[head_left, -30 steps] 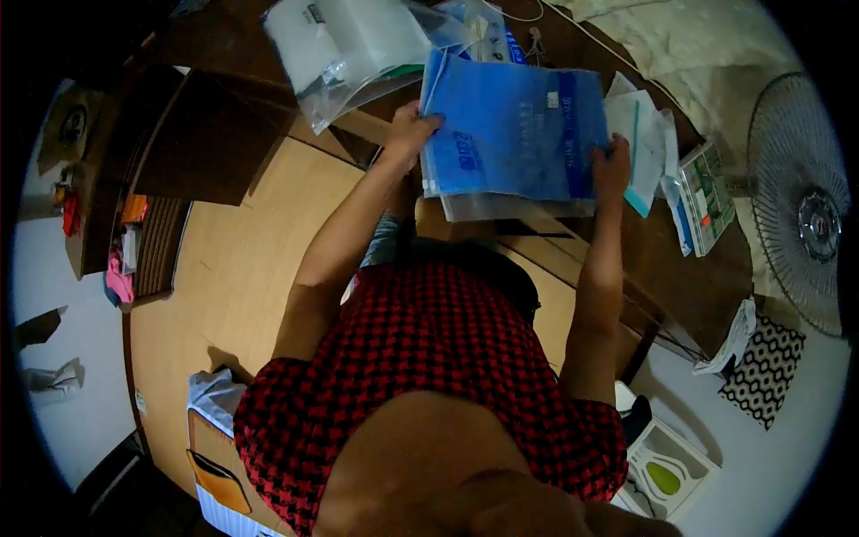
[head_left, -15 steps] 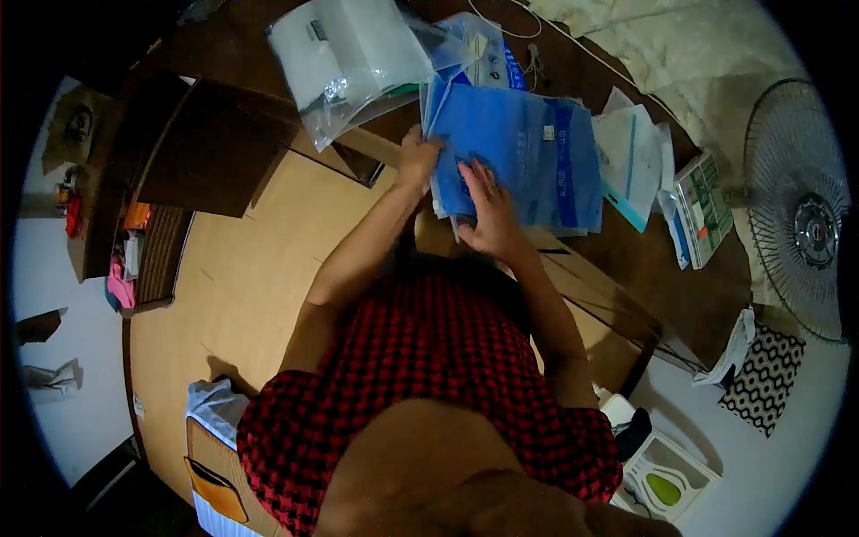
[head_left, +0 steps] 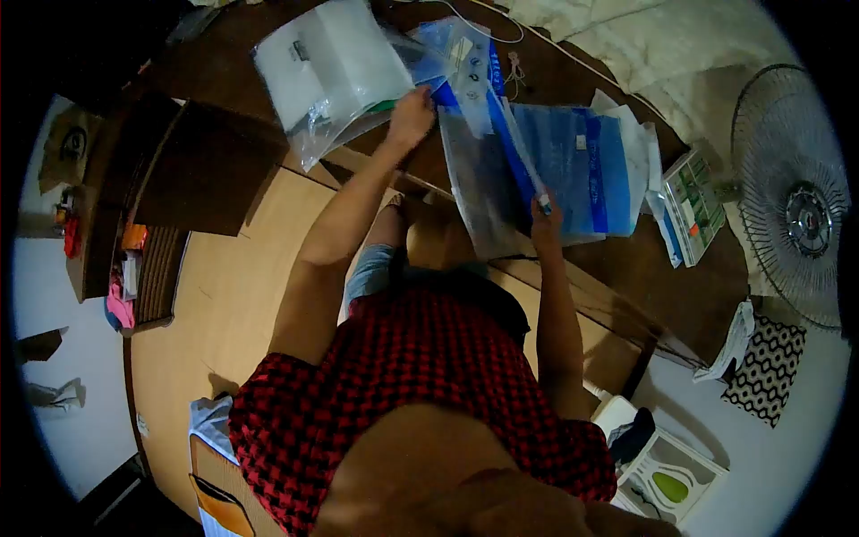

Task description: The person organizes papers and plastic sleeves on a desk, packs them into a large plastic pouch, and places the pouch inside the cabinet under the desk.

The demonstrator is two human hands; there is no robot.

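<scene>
- A clear bag (head_left: pixel 479 174) spans the near edge of the surface (head_left: pixel 689 300), a blue band (head_left: pixel 516 148) along its right side.
- The right hand (head_left: pixel 547 219) pinches that side's lower end; the left hand (head_left: pixel 413 119) curls near the upper left corner, its grip impossible to tell.
- The bag looks light, limp, slippery, easily creased; the stiffer-looking banded side seems the best hold.
- A blue bag (head_left: pixel 559 148) lies to its right.

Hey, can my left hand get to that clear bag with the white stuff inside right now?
Probably yes: your left hand is right by the clear bag's near edge, with nothing visibly blocking. Whether its fingers are already pinching something isn't clear.
</scene>
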